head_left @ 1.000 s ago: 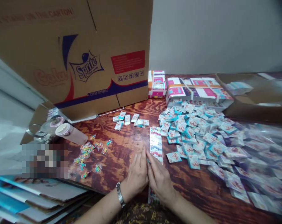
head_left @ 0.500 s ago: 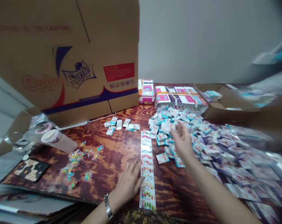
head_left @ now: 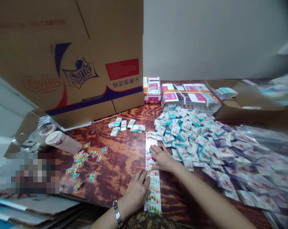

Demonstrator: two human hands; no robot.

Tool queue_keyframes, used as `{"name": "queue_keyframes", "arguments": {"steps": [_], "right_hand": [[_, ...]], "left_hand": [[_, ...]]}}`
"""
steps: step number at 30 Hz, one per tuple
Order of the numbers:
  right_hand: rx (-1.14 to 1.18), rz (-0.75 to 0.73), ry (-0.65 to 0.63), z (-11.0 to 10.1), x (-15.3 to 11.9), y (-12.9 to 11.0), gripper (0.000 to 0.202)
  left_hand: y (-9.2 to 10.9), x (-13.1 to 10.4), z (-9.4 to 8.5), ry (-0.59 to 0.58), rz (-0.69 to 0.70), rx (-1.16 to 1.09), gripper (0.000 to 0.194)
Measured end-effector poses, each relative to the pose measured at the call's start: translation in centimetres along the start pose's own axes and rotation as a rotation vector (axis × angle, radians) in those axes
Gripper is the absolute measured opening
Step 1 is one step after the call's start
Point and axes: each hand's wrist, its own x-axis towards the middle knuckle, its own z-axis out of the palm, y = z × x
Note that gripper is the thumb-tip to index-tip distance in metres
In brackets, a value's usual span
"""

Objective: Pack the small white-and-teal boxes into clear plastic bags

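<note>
The printed strip (head_left: 154, 188) is laid lengthwise on the table (head_left: 120, 156). At its left edge the left hand (head_left: 137, 190) is rested, with fingers loosely spread. Over its farther part the right hand (head_left: 163, 159) is placed, fingers stretched and thumb apart; what is under the palm cannot be told. Right of the strip, small boxes (head_left: 208, 149) are heaped; left of it, sweets (head_left: 79, 160) are scattered.
</note>
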Motion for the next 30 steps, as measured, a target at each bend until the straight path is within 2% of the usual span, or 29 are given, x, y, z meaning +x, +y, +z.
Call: {"name": "queue_keyframes", "arguments": {"steps": [5, 8, 12, 15, 17, 20, 22, 25, 28, 30], "right_hand": [[-0.019, -0.018, 0.043, -1.1, -0.2, -0.6, 0.044], [-0.037, -0.009, 0.039, -1.3, -0.4, -1.2, 0.029], [-0.047, 0.004, 0.052, -0.8, -0.5, -1.7, 0.018], [-0.054, -0.001, 0.048, -0.6, -1.0, -1.9, 0.01], [-0.031, -0.016, 0.051, -1.4, -1.7, -2.1, 0.014], [0.135, -0.085, 0.098, -4.2, -2.8, -2.8, 0.02], [0.324, -0.13, 0.161, -6.7, -3.4, -3.3, 0.023], [0.502, -0.112, 0.317, -9.7, -3.9, -3.8, 0.023], [0.507, -0.091, 0.473, -10.3, -4.4, -4.9, 0.022], [0.455, -0.157, 0.444, -9.6, -4.9, -6.0, 0.023]], "left_hand": [[-0.1, 0.4, -0.5, 0.009, 0.005, -0.043, 0.04], [-0.2, 0.7, -0.6, 0.018, 0.011, -0.07, 0.04], [-0.5, 0.7, -0.5, 0.023, 0.013, -0.118, 0.041], [-0.9, 1.0, -0.7, 0.058, -0.044, -0.217, 0.052], [-1.3, 1.3, -1.1, 0.124, -0.089, -0.291, 0.064], [-1.9, 2.2, -2.0, 0.228, -0.103, -0.377, 0.076], [-2.2, 2.8, -2.5, 0.269, -0.09, -0.437, 0.068], [-2.3, 3.3, -2.8, 0.267, -0.128, -0.617, 0.03], [-1.9, 3.7, -2.9, 0.281, -0.278, -0.975, 0.024], [-1.5, 3.9, -3.1, 0.315, -0.364, -1.225, 0.021]]}}
